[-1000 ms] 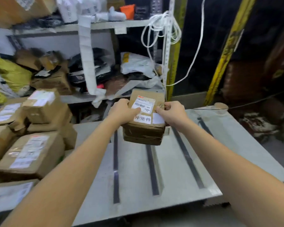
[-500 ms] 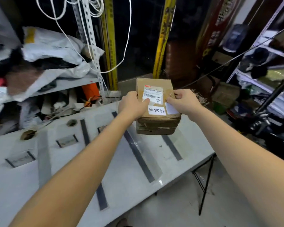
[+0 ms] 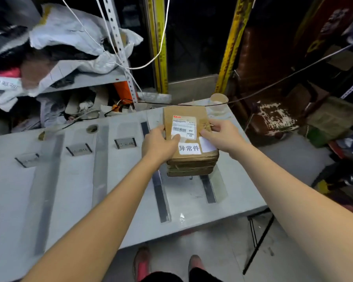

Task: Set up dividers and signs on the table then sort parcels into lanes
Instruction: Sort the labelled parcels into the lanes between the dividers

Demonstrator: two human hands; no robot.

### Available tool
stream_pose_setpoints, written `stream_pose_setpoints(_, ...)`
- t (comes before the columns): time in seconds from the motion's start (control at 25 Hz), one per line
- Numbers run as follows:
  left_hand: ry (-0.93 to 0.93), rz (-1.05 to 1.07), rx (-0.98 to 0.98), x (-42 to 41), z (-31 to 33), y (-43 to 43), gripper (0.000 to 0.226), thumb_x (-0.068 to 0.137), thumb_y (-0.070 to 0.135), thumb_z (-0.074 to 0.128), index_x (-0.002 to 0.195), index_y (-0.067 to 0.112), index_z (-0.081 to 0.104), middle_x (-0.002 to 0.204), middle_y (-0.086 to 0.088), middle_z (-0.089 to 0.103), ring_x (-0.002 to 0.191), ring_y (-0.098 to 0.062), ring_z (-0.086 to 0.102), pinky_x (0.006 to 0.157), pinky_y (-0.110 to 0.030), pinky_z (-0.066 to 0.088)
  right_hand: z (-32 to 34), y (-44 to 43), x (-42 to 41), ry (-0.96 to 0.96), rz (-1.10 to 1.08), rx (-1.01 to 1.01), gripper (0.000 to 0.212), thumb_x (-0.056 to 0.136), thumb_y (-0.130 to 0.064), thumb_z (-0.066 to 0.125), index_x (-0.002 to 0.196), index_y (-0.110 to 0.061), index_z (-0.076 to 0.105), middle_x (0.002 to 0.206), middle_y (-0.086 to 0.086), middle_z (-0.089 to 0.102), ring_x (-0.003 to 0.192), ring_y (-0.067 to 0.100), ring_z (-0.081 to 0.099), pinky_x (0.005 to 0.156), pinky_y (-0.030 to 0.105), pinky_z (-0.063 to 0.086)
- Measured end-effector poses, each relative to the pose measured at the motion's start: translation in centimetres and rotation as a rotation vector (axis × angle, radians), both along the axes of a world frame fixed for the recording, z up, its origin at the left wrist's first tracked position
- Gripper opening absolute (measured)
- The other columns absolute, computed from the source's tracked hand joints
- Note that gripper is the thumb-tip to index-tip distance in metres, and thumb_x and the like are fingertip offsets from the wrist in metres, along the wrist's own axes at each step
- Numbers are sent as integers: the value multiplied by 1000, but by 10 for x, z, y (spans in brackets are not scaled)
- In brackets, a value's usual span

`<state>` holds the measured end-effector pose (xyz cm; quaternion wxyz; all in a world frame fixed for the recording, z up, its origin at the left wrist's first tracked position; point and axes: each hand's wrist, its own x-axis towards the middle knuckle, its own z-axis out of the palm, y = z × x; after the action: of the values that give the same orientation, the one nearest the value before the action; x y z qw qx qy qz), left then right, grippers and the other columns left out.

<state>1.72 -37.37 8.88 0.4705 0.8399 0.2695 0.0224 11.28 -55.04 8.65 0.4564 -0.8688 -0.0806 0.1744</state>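
Observation:
A brown cardboard parcel with a white shipping label and a white sticker in Chinese characters is over the right end of the grey table. My left hand grips its left side, thumb on the top label. My right hand grips its right side. The parcel sits low in the lane between two dark divider strips; whether it touches the table I cannot tell. Small clear sign holders stand at the heads of the lanes further left.
A clear plastic cup stands at the table's far right corner. Behind the table a metal shelf holds white bags and clutter. A thin cable and white cords hang across. The floor to the right is crowded with goods.
The view has swung right and down along the table. Both hands have carried the parcel lower and to the table's right-end lane, keeping the same grip.

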Motion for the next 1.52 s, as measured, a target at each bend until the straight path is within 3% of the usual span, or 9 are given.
stream_pose_setpoints(0.16, 29, 52, -93, -9, -19, -8, 48, 86, 41, 72, 132, 32, 61, 116, 6, 75, 93, -17, 74, 80, -43, 63, -26, -5, 5, 49, 48, 18, 41, 93, -27, 71, 134, -23, 66, 127, -5, 71, 117, 17, 65, 96, 46, 57)
stream_pose_setpoints(0.36, 49, 119, -230, -18, -49, -17, 26, 81, 33, 79, 89, 51, 62, 111, 10, 76, 92, -14, 76, 84, -43, 62, -51, -14, 1, 72, 37, -17, 43, 89, -22, 74, 132, -22, 69, 124, -2, 73, 116, 16, 66, 102, 41, 54)
stream_pose_setpoints(0.56, 113, 174, -296, -23, -78, -28, 32, 68, 39, 80, 78, 65, 65, 98, 13, 79, 86, -14, 77, 83, -44, 62, -68, -17, -10, 23, 25, -130, 33, 88, -18, 69, 120, -24, 74, 110, 0, 77, 106, 22, 69, 91, 38, 57)
stream_pose_setpoints(0.84, 204, 135, -28, -28, -89, -24, 46, 77, 35, 85, 120, 31, 71, 114, 6, 76, 100, -16, 72, 85, -41, 61, -89, -9, -20, 43, 47, -203, 35, 90, -13, 70, 123, -22, 72, 118, 1, 75, 113, 25, 67, 93, 35, 55)
stream_pose_setpoints(1.04, 342, 75, 157, -15, -94, -24, 38, 74, 40, 87, 105, 21, 74, 105, 2, 76, 95, -22, 71, 77, -34, 59, -97, -1, -19, -5, 71, -334, 25, 88, -14, 68, 111, -21, 75, 111, 1, 76, 102, 27, 68, 81, 31, 55)
stream_pose_setpoints(1.2, 418, 35, 259, -7, -95, -29, 33, 78, 32, 85, 82, 17, 56, 106, -5, 71, 97, -28, 68, 68, -32, 53, -99, 2, -20, -26, 106, -394, 27, 89, -8, 64, 111, -18, 75, 109, 6, 75, 102, 31, 67, 74, 29, 50)
stream_pose_setpoints(1.32, 452, 3, 305, -7, -94, -30, 35, 82, 19, 79, 72, 20, 47, 106, -8, 70, 98, -28, 67, 65, -31, 47, -98, 2, -23, -37, 141, -418, 42, 89, 4, 56, 124, -15, 70, 118, 11, 73, 111, 34, 65, 84, 31, 52)
stream_pose_setpoints(1.4, 423, -6, 286, -6, -90, -23, 21, 79, 22, 82, 83, 17, 62, 107, -7, 72, 96, -25, 68, 67, -31, 52, -95, 2, -23, -69, 127, -373, 46, 91, 0, 58, 134, -15, 65, 125, 11, 71, 113, 33, 65, 85, 28, 49)
stream_pose_setpoints(1.52, 249, 30, 170, -3, -72, -3, 50, 76, 29, 87, 120, 13, 70, 113, -4, 72, 104, -22, 68, 80, -27, 52, -84, 7, -19, -93, 134, -294, 53, 91, -17, 67, 143, -14, 57, 135, 9, 66, 118, 28, 65, 96, 33, 53)
